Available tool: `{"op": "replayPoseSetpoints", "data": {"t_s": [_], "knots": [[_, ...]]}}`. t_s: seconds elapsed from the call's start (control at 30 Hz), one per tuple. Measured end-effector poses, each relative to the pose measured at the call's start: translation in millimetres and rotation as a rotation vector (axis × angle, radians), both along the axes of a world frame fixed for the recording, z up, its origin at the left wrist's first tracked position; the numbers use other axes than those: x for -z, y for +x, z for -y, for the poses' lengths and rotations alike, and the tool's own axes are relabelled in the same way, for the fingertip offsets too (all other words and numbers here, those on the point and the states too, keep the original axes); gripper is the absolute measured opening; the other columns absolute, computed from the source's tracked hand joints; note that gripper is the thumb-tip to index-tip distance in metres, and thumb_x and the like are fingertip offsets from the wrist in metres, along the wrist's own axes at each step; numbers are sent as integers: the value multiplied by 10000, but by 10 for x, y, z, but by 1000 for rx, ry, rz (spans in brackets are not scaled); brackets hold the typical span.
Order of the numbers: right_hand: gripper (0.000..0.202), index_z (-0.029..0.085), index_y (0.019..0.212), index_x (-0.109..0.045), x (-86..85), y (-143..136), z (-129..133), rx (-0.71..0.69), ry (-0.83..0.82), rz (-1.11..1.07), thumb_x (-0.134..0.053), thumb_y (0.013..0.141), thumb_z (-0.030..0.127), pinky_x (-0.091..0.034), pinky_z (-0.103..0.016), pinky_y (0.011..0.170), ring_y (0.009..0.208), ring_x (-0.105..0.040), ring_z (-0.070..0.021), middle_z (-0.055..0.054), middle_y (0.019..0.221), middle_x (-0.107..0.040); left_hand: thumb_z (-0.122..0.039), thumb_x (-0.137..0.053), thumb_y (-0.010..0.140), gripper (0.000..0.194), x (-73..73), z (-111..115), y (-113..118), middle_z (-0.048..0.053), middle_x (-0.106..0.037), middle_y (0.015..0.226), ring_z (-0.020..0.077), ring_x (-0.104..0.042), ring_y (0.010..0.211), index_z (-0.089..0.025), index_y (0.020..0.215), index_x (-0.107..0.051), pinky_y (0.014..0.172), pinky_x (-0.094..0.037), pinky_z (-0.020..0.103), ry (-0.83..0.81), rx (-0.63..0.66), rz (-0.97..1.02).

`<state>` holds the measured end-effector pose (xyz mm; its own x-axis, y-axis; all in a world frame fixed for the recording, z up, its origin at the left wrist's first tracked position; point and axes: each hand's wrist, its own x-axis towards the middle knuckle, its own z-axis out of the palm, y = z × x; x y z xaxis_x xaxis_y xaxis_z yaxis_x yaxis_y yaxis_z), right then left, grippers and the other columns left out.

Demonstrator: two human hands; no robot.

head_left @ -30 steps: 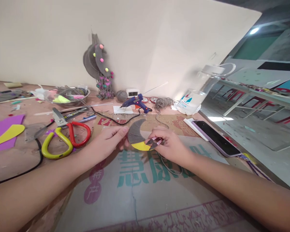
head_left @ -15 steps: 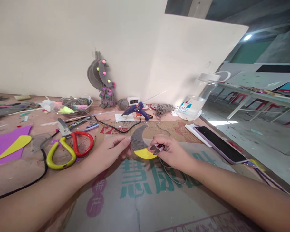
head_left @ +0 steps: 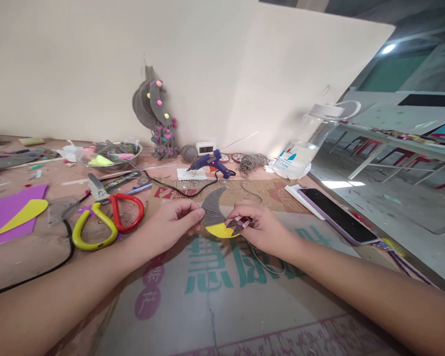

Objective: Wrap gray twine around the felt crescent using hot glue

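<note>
A crescent point(head_left: 212, 207) lies between my hands, its upper part wrapped in grey yarn and its lower part bare yellow point(head_left: 221, 230). My left hand point(head_left: 180, 221) pinches its left edge between thumb and fingers. My right hand point(head_left: 261, 226) is closed at the lower right end of the crescent. A small dark, pointed object with pink marks point(head_left: 239, 224) sticks out of its fingers; I cannot make out its kind. A loop of grey yarn point(head_left: 267, 267) trails below the right hand.
Scissors point(head_left: 107, 210) with red and yellow handles lie left, beside purple sheet point(head_left: 7, 212). A blue glue gun point(head_left: 209, 162), yarn bundle point(head_left: 252, 162) and small clock point(head_left: 205, 148) stand behind. A water bottle point(head_left: 300, 148) and phone point(head_left: 337, 215) are right. Printed cardboard point(head_left: 163, 326) lies underneath.
The camera view has tilted slightly, so the background sits a little higher. My right fingers and the dark pointed object have shifted slightly over the yellow part. My left hand still pinches the crescent.
</note>
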<state>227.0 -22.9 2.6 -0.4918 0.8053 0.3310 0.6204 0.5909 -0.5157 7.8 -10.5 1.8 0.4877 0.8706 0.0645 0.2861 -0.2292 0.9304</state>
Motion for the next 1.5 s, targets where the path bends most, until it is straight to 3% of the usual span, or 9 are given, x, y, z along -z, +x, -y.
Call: {"op": "replayPoseSetpoints", "data": {"t_s": [0.1, 0.27, 0.47, 0.63, 0.8, 1.0, 1.1, 1.23, 1.5], "knots": [[188, 159, 724, -611, 0, 3, 4, -14, -24, -3, -494, 691, 16, -367, -219, 598, 667, -500, -120, -9, 683, -542, -417, -360, 866, 383, -15, 2, -5, -15, -545, 597, 100, -465, 538, -165, 651, -552, 506, -348, 206, 7, -9, -11], [203, 149, 696, -593, -12, -16, 9, 2, -76, -17, -476, 667, -14, -347, -212, 589, 640, -482, -106, 6, 658, -510, -408, -477, 816, 303, -19, 10, -7, -41, -519, 568, 90, -453, 524, -170, 643, -547, 503, -335, 199, 16, 1, -71], [204, 148, 686, -568, -6, -9, 3, 6, -98, -25, -454, 670, -20, -336, -209, 582, 625, -467, -99, 11, 655, -491, -362, -434, 845, 310, -30, 2, -13, -37, -518, 571, 89, -450, 530, -168, 635, -553, 503, -328, 201, 15, 43, -53], [240, 153, 712, -565, -13, 12, 7, -92, -58, -16, -437, 660, -43, -339, -210, 601, 651, -462, -106, 9, 659, -497, -373, -381, 868, 348, -51, -8, -15, -22, -543, 592, 92, -447, 529, -161, 666, -569, 480, -322, 198, -22, 2, 6], [219, 151, 733, -569, -3, 14, 4, -177, -20, 48, -449, 686, -27, -340, -223, 625, 677, -457, -120, 4, 658, -499, -388, -524, 790, 276, -36, -11, -12, -42, -535, 548, 79, -460, 501, -163, 633, -555, 487, -345, 184, -85, -22, 15], [90, 160, 867, -563, -7, 24, 13, 7, 125, 117, -532, 782, 157, -365, -273, 690, 781, -469, -164, -36, 790, -522, -373, -545, 772, 250, 6, -35, -8, -32, -581, 548, 85, -512, 498, -169, 629, -548, 501, -389, 190, -117, -78, 1], [283, 153, 1049, -518, -62, 15, 76, 19, 207, 125, -536, 819, 317, -378, -306, 740, 839, -466, -186, -67, 889, -509, -361, -537, 780, 242, 13, -40, -5, -34, -587, 544, 82, -516, 494, -172, 629, -542, 491, -388, 183, -111, -98, -7], [280, 142, 1135, -478, -104, -29, 150, -53, 291, 197, -404, 896, 267, -382, -308, 742, 844, -464, -184, -81, 909, -522, -346, -536, 783, 238, 5, -33, 6, -35, -592, 539, 80, -521, 495, -169, 625, -548, 495, -393, 180, -110, -77, -14], [207, 145, 1038, -528, -30, -68, 110, -105, 385, 307, -404, 898, 234, -366, -278, 670, 752, -459, -160, -53, 825, -549, -338, -543, 784, 253, 0, -26, 14, -41, -598, 542, 74, -535, 505, -169, 596, -555, 520, -414, 178, -123, -58, 4]]}}
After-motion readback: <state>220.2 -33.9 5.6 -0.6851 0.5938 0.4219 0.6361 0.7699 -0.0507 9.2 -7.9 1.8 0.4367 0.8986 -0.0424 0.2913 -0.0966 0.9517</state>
